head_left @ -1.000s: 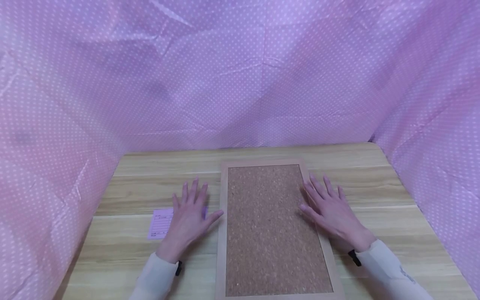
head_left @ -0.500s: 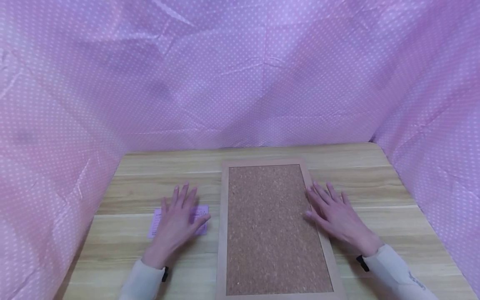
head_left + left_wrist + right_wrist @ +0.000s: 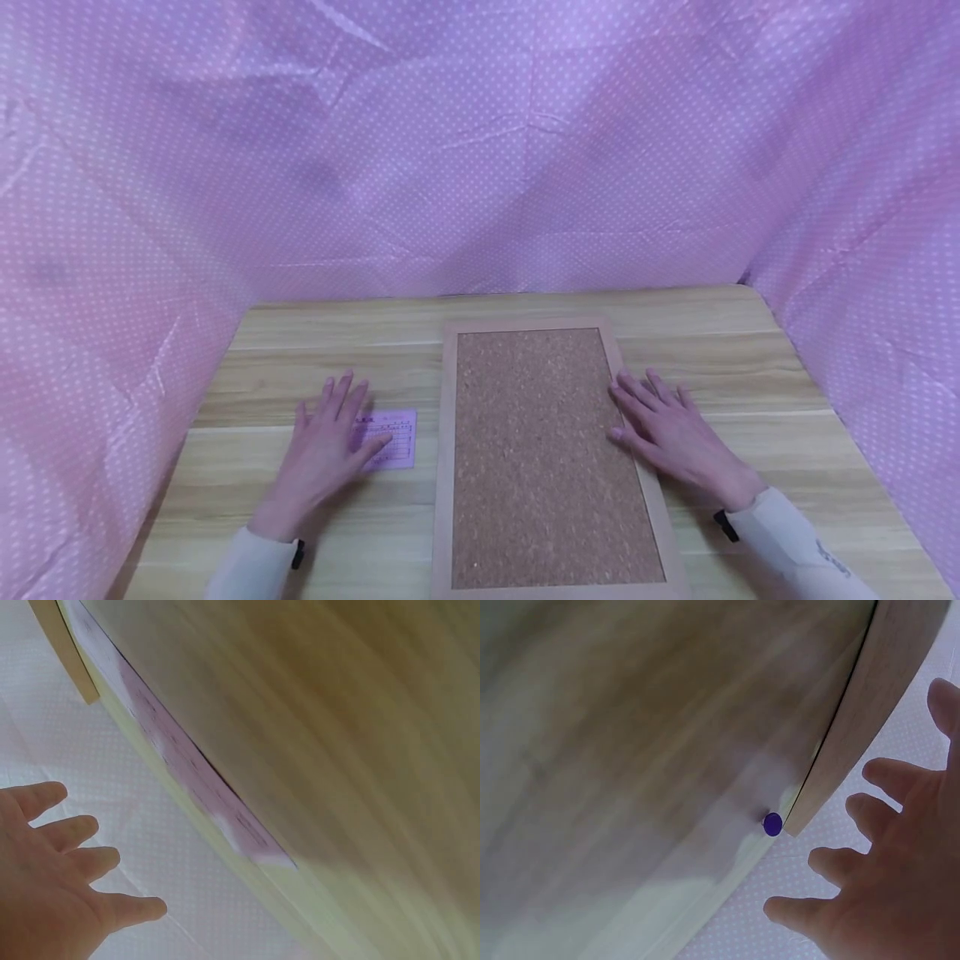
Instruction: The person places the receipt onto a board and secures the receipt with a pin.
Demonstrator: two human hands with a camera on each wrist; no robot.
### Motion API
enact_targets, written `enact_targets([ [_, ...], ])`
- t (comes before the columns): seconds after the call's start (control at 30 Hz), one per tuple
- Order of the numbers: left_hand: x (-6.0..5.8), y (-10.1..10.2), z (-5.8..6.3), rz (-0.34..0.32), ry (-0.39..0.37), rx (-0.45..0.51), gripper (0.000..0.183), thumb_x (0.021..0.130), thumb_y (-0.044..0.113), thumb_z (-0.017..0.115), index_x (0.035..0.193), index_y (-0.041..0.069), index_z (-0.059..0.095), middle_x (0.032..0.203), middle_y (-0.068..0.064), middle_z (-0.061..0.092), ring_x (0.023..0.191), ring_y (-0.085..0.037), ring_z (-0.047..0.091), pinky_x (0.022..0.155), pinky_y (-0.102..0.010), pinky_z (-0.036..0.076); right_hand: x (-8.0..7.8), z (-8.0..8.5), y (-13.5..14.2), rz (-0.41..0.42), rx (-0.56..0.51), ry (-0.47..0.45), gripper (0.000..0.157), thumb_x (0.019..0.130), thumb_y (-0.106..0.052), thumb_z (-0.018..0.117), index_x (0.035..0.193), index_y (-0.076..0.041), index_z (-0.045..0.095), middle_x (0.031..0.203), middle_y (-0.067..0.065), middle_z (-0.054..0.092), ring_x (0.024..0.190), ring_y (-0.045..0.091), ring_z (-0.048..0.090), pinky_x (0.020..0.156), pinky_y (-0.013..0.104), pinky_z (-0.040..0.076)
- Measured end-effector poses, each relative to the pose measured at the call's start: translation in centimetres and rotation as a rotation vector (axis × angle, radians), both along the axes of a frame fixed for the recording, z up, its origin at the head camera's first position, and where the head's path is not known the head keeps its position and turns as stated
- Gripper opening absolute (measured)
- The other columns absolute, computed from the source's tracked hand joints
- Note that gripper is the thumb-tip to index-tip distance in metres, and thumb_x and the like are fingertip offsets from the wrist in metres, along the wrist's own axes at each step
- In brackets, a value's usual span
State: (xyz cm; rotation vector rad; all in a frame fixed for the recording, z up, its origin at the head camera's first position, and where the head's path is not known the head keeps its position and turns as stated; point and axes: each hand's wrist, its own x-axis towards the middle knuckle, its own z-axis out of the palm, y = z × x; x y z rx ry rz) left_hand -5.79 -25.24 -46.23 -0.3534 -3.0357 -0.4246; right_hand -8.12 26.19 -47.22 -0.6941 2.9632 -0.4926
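Note:
A cork board (image 3: 551,458) in a pale wooden frame lies in the middle of the table. Left of it is a pink printed paper slip (image 3: 401,442), partly hidden by my left hand (image 3: 318,458). The left wrist view shows that hand raised above the table, apart from the slip (image 3: 180,750), its fingers spread. My right hand (image 3: 678,442) hovers over the board's right edge with straight fingers, holding nothing. A small object with a round dark purple head (image 3: 772,823) stands on the table by the frame's corner in the right wrist view; the head view hides it.
The wooden table (image 3: 330,333) has rounded far corners. Pink dotted cloth (image 3: 480,167) hangs behind it and on both sides. The board's near edge reaches almost to the bottom of the head view.
My left hand has moved left and towards me, uncovering the slip's right part. My right hand has shifted slightly right and nearer to me. Board and slip stay in place.

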Motion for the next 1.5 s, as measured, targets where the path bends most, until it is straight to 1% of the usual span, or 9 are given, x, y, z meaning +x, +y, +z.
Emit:
enact_targets([
  [0.33, 0.1, -2.3, 0.4, 0.02, -0.014, -0.03, 0.089, 0.097, 0.06, 0.061, 0.16, 0.002, 0.033, 0.166, -0.026, 0.024, 0.15, -0.054, 0.02, 0.112, -0.078, 0.011, 0.1, -0.1, 0.1, 0.02, 0.005, 0.012, 0.069, 0.103, -0.053, 0.057, 0.156, -0.01, 0.046, 0.166, 0.011, 0.035, 0.151, 0.048, 0.023, 0.111, 0.077, 0.018],
  [0.5, 0.1, -3.3, 0.0, 0.023, -0.002, -0.028, 0.088, 0.097, 0.059, 0.063, 0.158, 0.001, 0.036, 0.164, -0.028, 0.027, 0.148, -0.055, 0.023, 0.111, -0.079, 0.015, 0.0, -0.1, 0.1, 0.03, 0.012, 0.023, 0.068, 0.102, -0.051, 0.059, 0.155, -0.01, 0.048, 0.164, 0.012, 0.038, 0.15, 0.048, 0.026, 0.11, 0.077, 0.02],
  [0.63, 0.2, -4.2, -0.4, 0.039, -0.007, -0.023, 0.088, 0.096, 0.059, 0.063, 0.156, -0.001, 0.039, 0.162, -0.03, 0.03, 0.146, -0.057, 0.024, 0.11, -0.079, 0.016, 0.0, -0.1, 0.2, 0.032, 0.007, 0.011, 0.068, 0.102, -0.051, 0.059, 0.155, -0.009, 0.047, 0.164, 0.012, 0.038, 0.15, 0.048, 0.027, 0.11, 0.077, 0.021],
  [0.83, 0.2, -5.6, -0.5, 0.059, -0.044, -0.023, 0.087, 0.097, 0.059, 0.062, 0.154, -0.003, 0.041, 0.16, -0.032, 0.031, 0.145, -0.058, 0.026, 0.11, -0.079, 0.015, 0.0, -0.1, 0.2, 0.039, 0.002, 0.012, 0.069, 0.102, -0.049, 0.061, 0.155, -0.008, 0.047, 0.164, 0.013, 0.038, 0.15, 0.048, 0.028, 0.11, 0.076, 0.023],
  [0.97, 0.1, -6.3, -0.4, 0.061, -0.077, 0.005, 0.084, 0.098, 0.057, 0.062, 0.152, -0.005, 0.043, 0.159, -0.033, 0.032, 0.144, -0.059, 0.026, 0.109, -0.079, 0.017, 0.0, -0.1, 0.1, 0.049, 0.008, 0.033, 0.068, 0.102, -0.047, 0.062, 0.155, -0.007, 0.047, 0.163, 0.014, 0.04, 0.149, 0.047, 0.03, 0.109, 0.076, 0.026],
  [1.07, 0.1, -6.7, -0.4, 0.058, -0.09, 0.013, 0.083, 0.098, 0.055, 0.063, 0.151, -0.006, 0.044, 0.156, -0.034, 0.036, 0.142, -0.058, 0.031, 0.11, -0.077, 0.021, 0.1, 0.1, 0.1, 0.053, 0.012, 0.04, 0.067, 0.102, -0.046, 0.062, 0.155, -0.008, 0.047, 0.162, 0.013, 0.04, 0.148, 0.047, 0.032, 0.109, 0.076, 0.027],
  [1.23, 0.0, -7.0, -0.2, 0.066, -0.112, 0.001, 0.084, 0.098, 0.056, 0.064, 0.15, -0.006, 0.044, 0.149, -0.035, 0.044, 0.134, -0.057, 0.042, 0.109, -0.07, 0.031, 0.0, 0.1, 0.1, 0.05, 0.011, 0.022, 0.068, 0.103, -0.048, 0.06, 0.156, -0.007, 0.046, 0.163, 0.014, 0.038, 0.149, 0.047, 0.03, 0.109, 0.076, 0.026],
  [1.37, 0.0, -7.2, 0.0, 0.092, -0.148, 0.006, 0.086, 0.096, 0.057, 0.066, 0.151, -0.005, 0.044, 0.149, -0.035, 0.044, 0.134, -0.058, 0.042, 0.108, -0.071, 0.032, 0.0, 0.1, 0.1, 0.047, 0.004, 0.015, 0.068, 0.103, -0.049, 0.059, 0.156, -0.007, 0.046, 0.164, 0.013, 0.038, 0.15, 0.047, 0.029, 0.109, 0.076, 0.025],
  [1.5, 0.0, -7.4, 0.0, 0.104, -0.159, 0.013, 0.082, 0.095, 0.052, 0.07, 0.149, -0.005, 0.047, 0.147, -0.036, 0.046, 0.131, -0.058, 0.044, 0.106, -0.072, 0.034, 0.0, 0.1, 0.1, 0.047, 0.002, 0.02, 0.068, 0.103, -0.049, 0.059, 0.156, -0.008, 0.047, 0.164, 0.013, 0.038, 0.149, 0.047, 0.029, 0.108, 0.076, 0.026],
])
